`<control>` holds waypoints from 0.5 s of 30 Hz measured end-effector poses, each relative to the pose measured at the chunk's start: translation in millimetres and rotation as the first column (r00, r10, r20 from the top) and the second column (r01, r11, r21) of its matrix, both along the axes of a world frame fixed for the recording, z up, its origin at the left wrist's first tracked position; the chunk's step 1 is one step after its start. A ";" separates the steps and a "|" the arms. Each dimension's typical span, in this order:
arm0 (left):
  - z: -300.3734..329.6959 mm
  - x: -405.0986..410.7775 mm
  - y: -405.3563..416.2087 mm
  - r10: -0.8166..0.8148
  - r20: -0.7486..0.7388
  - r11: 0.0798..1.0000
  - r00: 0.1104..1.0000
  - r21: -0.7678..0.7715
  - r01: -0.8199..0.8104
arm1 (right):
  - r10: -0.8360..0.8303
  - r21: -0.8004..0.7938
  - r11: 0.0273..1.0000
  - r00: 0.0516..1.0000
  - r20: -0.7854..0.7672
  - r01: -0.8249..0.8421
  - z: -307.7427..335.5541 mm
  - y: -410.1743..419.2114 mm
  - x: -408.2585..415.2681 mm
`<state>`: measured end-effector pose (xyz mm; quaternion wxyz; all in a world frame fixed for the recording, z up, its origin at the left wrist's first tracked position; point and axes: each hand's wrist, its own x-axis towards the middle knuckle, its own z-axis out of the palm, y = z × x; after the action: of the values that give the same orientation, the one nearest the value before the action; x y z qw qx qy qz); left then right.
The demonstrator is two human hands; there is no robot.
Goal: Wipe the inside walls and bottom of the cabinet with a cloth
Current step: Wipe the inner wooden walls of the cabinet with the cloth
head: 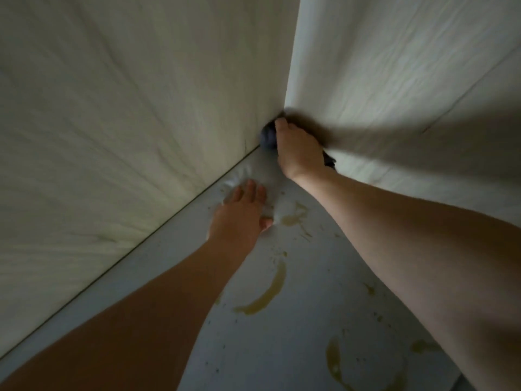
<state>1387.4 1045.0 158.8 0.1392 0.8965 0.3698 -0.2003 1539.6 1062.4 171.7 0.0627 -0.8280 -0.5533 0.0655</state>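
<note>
- Right hand (298, 149), reaching in on a bare forearm, grasps a dark blue-grey cloth (267, 136) and presses it into the far corner of the cabinet, where the two walls meet just above the floor; its fingers curl round the bunched fabric, and the thumb lies on top.
- Left wall (127, 108) is the largest surface, a pale panel with faint wood-grain streaks, running from the corner out toward the viewer and meeting the floor along a thin dark seam.
- Right wall (408, 66) is a similar pale panel on the other side of the corner; a shadow darkens it just beside the cloth.
- Cabinet floor (180, 272) is a grey panel spreading from the corner toward the viewer, and both forearms cross above it.
- Left hand (242, 213) lies flat on the floor just short of the corner, below and to the left of the cloth; its fingers are straight and released, palm down, holding nothing.
- Yellowish-brown stains (267, 294) mark the floor nearer the viewer than the left hand: one curved streak between the forearms, a ring-shaped mark further from the corner toward the bottom edge, and small specks scattered around them.
- Smaller yellowish smear (293, 218) sits on the floor just beside the left thumb, between that hand and the right forearm.
- Loose dark end of the cloth shows below the right wrist, against the right wall close to the corner.
</note>
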 end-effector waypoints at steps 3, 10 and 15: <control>-1.1 1.2 1.6 -0.002 -0.012 0.999 1.000 -0.034 0.002 | 0.001 -0.056 0.998 0.999 0.034 0.000 -7.7 3.0 1.3; -3.5 4.1 0.3 0.011 -0.043 0.999 0.999 -0.031 -0.012 | 0.021 -0.141 0.990 1.000 -0.023 -0.024 2.4 -17.9 3.1; -6.3 5.8 -0.7 -0.003 -0.064 1.000 0.998 -0.022 0.001 | 0.018 -0.146 0.989 0.998 0.062 -0.008 -1.8 -57.6 8.1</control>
<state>1393.2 1044.3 152.5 0.1370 0.8885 0.3708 -0.2331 1547.7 1004.8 169.9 -0.0158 -0.8284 -0.5542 0.0802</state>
